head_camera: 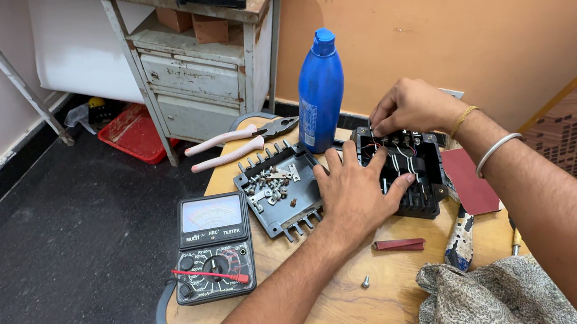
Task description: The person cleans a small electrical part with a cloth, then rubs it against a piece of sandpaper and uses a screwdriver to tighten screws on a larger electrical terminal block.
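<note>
Item, nearest the lens: a crumpled patterned cloth point(492, 299) at the near edge of the round wooden table point(342, 314), with a loose screw point(366, 281) and a small dark-red strip point(399, 245) just beyond it.

Item: left hand point(355, 191), laid flat and spread, pressing on the near side of an open black electrical box point(404, 171); nothing is clasped in it, it only steadies.

Item: right hand point(410, 106), fingers curled down at the far rim of the same box among its wiring; whether they pinch a wire or a terminal cannot be told.

Item: the box's detached lid point(279, 190), lying just left of it, serving as a tray for removed screws and small fittings.

Item: analogue multimeter point(213, 248) at the left edge, red probe across its face, untouched. Pink-handled pliers point(239, 140) and a tall blue bottle point(320, 92) stand behind.

Judgement: the work is at the interior wiring, box braced. The next move calls for fine fingertip work at the terminals while the left keeps the box from shifting.
</note>
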